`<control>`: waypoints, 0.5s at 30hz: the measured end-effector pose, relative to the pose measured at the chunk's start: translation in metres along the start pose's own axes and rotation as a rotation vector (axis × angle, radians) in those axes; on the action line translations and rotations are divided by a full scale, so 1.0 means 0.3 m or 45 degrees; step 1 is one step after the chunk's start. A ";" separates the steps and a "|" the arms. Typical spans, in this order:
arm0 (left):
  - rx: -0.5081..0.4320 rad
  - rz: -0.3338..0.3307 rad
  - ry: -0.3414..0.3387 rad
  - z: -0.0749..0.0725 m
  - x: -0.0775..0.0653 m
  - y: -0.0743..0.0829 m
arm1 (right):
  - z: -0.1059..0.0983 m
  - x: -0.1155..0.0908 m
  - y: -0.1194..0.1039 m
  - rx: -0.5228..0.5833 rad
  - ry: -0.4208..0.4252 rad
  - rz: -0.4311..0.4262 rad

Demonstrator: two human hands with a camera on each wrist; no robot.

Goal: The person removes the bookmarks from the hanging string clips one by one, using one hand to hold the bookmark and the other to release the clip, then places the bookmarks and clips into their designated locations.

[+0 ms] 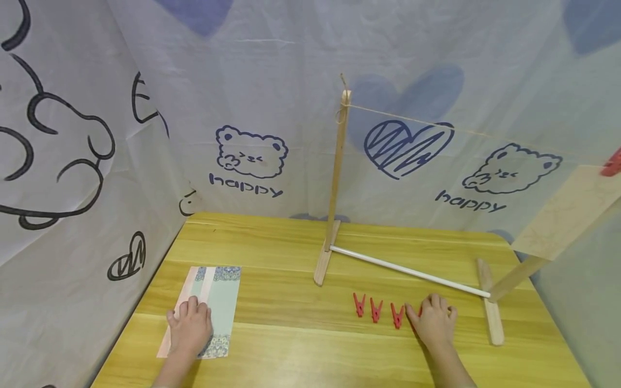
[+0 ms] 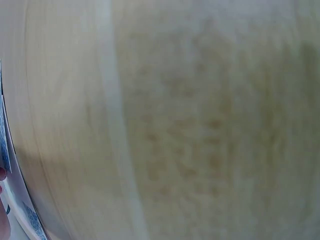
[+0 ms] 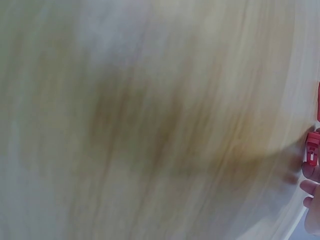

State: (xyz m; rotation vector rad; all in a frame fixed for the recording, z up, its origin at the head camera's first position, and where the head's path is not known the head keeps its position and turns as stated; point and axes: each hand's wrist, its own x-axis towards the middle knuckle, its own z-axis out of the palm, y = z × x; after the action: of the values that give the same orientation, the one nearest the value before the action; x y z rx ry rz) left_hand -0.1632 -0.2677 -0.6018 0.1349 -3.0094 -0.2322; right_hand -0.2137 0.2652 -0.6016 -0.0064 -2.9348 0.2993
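Observation:
My left hand (image 1: 191, 326) rests on sheets of patterned paper (image 1: 223, 307), pale green with blue lace borders and a pink strip, lying flat at the table's left. In the left wrist view only the fingertips (image 2: 2, 174) and a paper edge show at the far left. At the right, my right hand (image 1: 436, 321) pinches a red clothespin (image 3: 313, 145) between thumb and fingers, mostly hidden by the hand in the head view. Several more red clothespins lie in a row to its left, the nearest a red clothespin (image 1: 397, 316) beside the thumb.
Behind the clothespins stands a wooden post (image 1: 337, 172) on a flat foot, joined by a white rod (image 1: 407, 270) to a second post at the right. A string (image 1: 417, 119) runs between them. A cream sheet (image 1: 565, 215) hangs at the right beneath a red clip (image 1: 612, 163).

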 end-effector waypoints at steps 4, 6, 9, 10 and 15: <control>0.038 0.026 0.016 0.009 -0.001 -0.004 | 0.002 0.003 0.004 0.013 -0.045 0.018; 0.056 0.040 0.021 0.010 -0.001 -0.004 | 0.005 0.005 0.007 0.024 -0.068 0.027; 0.088 0.057 0.026 0.008 -0.001 -0.003 | 0.007 0.007 0.010 0.027 -0.085 0.028; 0.098 0.063 0.028 0.007 -0.002 -0.002 | 0.006 0.007 0.010 0.026 -0.086 0.027; 0.146 0.079 0.030 0.005 -0.004 0.003 | 0.001 0.007 0.005 0.020 -0.094 0.022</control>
State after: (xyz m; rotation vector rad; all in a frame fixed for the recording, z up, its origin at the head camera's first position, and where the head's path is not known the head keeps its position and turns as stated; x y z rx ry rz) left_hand -0.1624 -0.2665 -0.6033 0.0543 -2.9976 -0.0519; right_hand -0.2158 0.2667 -0.6019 -0.0186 -3.0065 0.3326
